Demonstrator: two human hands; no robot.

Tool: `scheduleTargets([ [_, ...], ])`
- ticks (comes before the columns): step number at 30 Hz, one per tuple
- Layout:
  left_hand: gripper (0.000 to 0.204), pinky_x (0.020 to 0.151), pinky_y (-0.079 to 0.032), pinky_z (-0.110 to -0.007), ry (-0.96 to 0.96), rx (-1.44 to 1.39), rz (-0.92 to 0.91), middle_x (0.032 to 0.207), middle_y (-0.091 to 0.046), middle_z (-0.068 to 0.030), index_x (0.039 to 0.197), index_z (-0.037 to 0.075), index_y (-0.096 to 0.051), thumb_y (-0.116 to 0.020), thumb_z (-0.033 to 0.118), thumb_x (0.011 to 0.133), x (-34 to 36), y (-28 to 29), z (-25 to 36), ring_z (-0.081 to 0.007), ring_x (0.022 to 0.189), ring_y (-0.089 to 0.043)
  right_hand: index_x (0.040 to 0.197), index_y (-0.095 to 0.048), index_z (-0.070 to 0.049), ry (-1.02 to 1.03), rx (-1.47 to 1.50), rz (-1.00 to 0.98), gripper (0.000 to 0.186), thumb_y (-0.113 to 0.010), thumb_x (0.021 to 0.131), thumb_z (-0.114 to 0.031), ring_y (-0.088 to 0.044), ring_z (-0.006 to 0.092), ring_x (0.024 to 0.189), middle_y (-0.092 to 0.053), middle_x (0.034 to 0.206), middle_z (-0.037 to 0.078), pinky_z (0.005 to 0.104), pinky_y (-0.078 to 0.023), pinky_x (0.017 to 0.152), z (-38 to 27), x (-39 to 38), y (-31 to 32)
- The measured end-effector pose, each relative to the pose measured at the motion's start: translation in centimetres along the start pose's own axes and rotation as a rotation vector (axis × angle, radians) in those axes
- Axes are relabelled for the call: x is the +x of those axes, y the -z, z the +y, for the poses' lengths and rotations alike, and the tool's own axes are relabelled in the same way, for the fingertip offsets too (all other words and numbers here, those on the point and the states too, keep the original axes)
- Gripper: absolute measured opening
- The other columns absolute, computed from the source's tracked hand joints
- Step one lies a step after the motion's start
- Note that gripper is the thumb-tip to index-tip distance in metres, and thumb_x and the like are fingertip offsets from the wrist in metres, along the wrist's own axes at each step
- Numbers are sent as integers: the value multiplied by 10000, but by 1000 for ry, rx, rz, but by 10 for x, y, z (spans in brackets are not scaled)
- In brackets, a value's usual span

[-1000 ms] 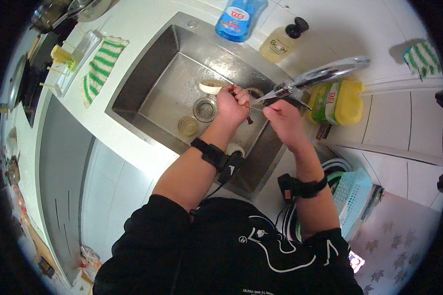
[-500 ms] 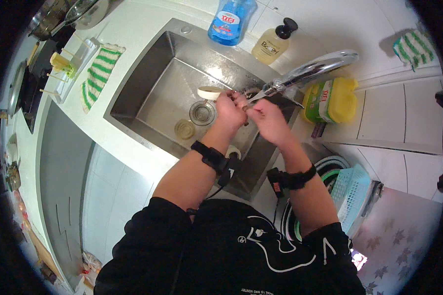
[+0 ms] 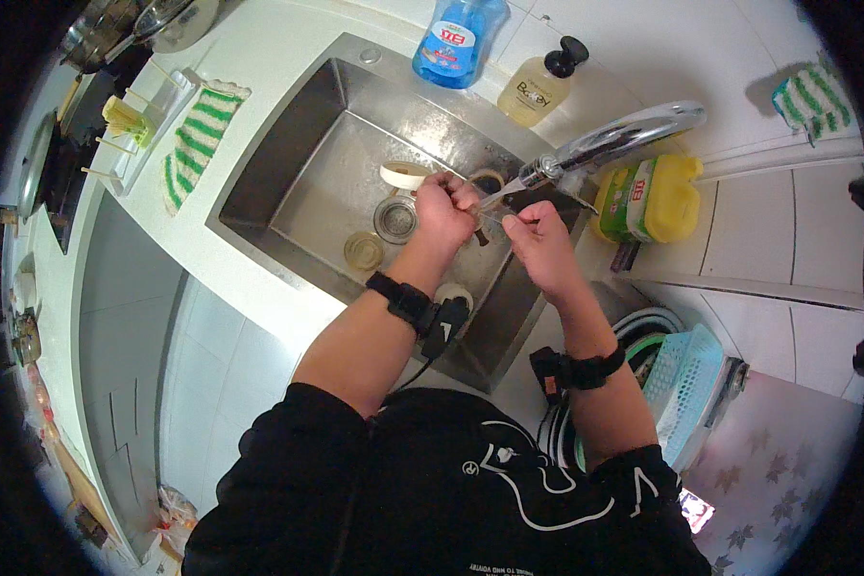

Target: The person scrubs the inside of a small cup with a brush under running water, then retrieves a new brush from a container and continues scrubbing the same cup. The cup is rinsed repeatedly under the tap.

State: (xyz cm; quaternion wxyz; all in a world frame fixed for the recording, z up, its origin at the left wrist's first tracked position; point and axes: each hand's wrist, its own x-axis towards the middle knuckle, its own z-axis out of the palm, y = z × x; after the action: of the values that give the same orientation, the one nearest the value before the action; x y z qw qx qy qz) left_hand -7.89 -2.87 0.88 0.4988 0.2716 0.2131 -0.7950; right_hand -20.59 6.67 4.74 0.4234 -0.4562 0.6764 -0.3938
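Over the steel sink point(image 3: 302, 197), my left hand point(image 3: 444, 213) is closed beside the stream of running water point(image 3: 495, 199). Its fingers hide what they hold; a small dark brown piece point(image 3: 481, 236) shows just right of them. My right hand point(image 3: 545, 252) is closed in a pinch, a short gap to the right, and a thin pale line seems to run from it toward the left hand. The chrome faucet point(image 3: 624, 137) reaches in above both hands. Near the left hand are a cream-coloured ring-shaped item point(image 3: 403, 175), the drain strainer point(image 3: 395, 220) and a round, yellowish, see-through dish point(image 3: 363, 252).
Behind the sink stand a blue soap bottle point(image 3: 448, 48) and a pump bottle point(image 3: 536, 88). A yellow jug point(image 3: 664, 200) is right of the faucet. On the left counter lies a green-striped cloth point(image 3: 202, 134). Lower right, a light blue basket point(image 3: 686, 384) rests by stacked basins.
My right hand has drawn away from my left hand toward the right, opening a gap under the faucet. My left hand stays at nearly the same place.
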Motion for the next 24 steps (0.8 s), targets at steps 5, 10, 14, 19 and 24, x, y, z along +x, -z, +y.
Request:
scheduleTargets([
  [5,205,433,-227,-275,132,32,62,637,-277,25,768,118,-360,-402,138,968,3,2,-7,-118,507,-244,963,-483,-58,2,1,-58,216,-635,977,-211,-471,58,659,-519,760,3,252,-391,555,-9,1,-14],
  [10,230,407,-201,-263,57,62,46,632,-297,29,750,134,-356,-411,149,973,4,7,11,-107,498,-266,934,-475,-62,-175,267,-12,252,-642,976,-247,-433,58,590,-511,723,-6,245,-333,498,-10,-12,-7],
  [14,196,416,-211,-260,36,194,112,642,-316,24,778,123,-401,-422,144,972,7,9,-15,-106,494,-268,913,-490,-86,-270,85,26,227,-639,977,-245,-397,55,547,-465,666,-36,244,-302,469,-2,6,-31],
  [19,56,410,-223,-262,2,271,102,679,-389,18,904,111,-454,-451,141,951,15,14,27,-100,495,-300,885,-529,-99,-353,222,-156,215,-671,945,-248,-397,47,531,-478,648,-42,226,-294,462,-25,-18,23],
  [24,39,400,-197,-239,88,667,26,659,-401,31,907,91,-480,-484,95,946,9,17,66,-72,495,-288,906,-545,-90,-354,48,-51,209,-687,922,-243,-428,57,515,-515,649,-18,230,-314,457,-49,-12,60],
])
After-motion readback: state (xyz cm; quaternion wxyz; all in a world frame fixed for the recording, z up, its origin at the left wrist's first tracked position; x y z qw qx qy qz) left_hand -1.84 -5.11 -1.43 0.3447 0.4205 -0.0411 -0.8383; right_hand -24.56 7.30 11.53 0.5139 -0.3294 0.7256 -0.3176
